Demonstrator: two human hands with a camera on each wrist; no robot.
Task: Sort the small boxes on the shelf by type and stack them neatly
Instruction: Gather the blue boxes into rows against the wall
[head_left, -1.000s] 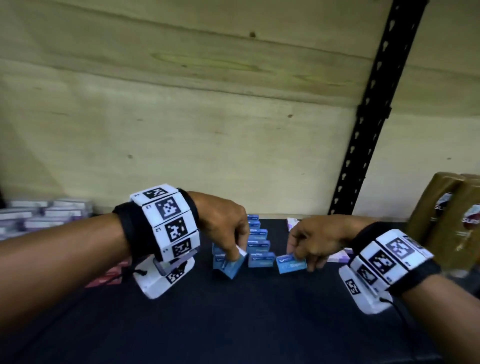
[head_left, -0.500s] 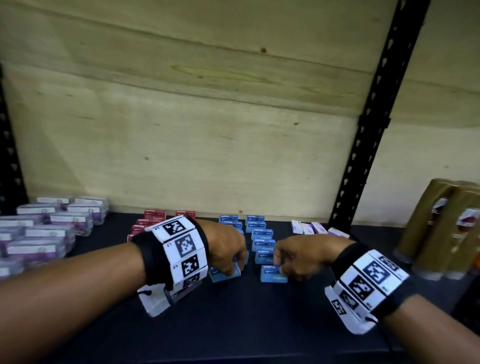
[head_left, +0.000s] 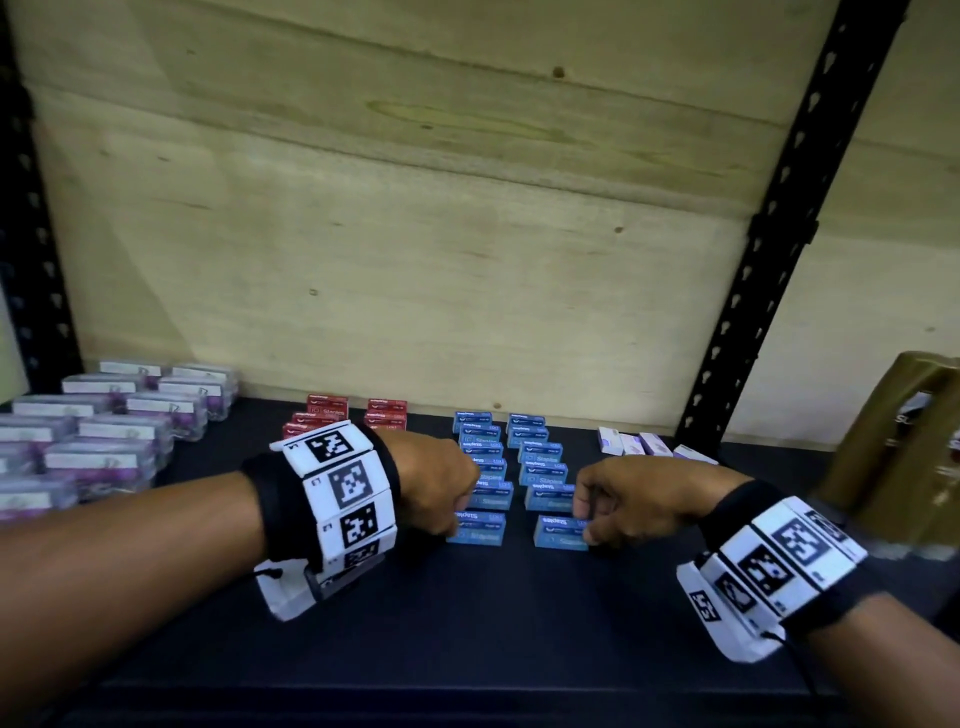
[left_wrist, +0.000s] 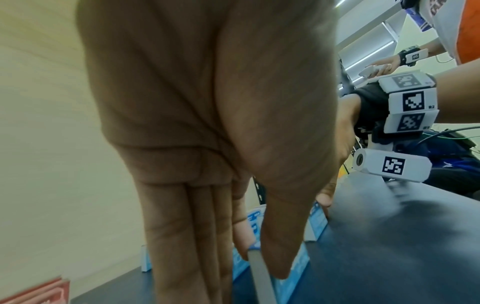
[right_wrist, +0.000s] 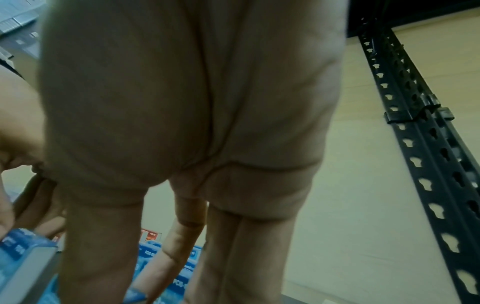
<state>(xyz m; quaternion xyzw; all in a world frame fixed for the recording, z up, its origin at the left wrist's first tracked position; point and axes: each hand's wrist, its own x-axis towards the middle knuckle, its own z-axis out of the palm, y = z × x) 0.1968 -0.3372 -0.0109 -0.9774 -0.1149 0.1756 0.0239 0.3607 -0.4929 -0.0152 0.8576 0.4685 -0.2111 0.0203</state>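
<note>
Two rows of blue staples boxes (head_left: 540, 460) run front to back on the dark shelf (head_left: 467, 623). My left hand (head_left: 451, 522) pinches the left end of the front box of the left row (head_left: 480, 527), which lies flat. In the left wrist view the thumb and fingers of that left hand (left_wrist: 257, 257) clamp the box's grey end (left_wrist: 261, 275). With its fingers pointing down, my right hand (head_left: 587, 525) grips the right end of the front box of the right row (head_left: 558, 532). The right wrist view shows my right hand (right_wrist: 155, 283) over blue boxes (right_wrist: 182, 281).
Red staples boxes (head_left: 324, 415) stand behind my left wrist. Clear cases with purple contents (head_left: 104, 431) fill the far left. Small white boxes (head_left: 631, 444) lie at the back right by a black upright (head_left: 769, 234). Gold packs (head_left: 893, 457) stand at the right edge.
The left box was tilted on its edge a second ago and now lies flat. Both boxes now sit squared up at the front of their rows, with both hands still on them.
</note>
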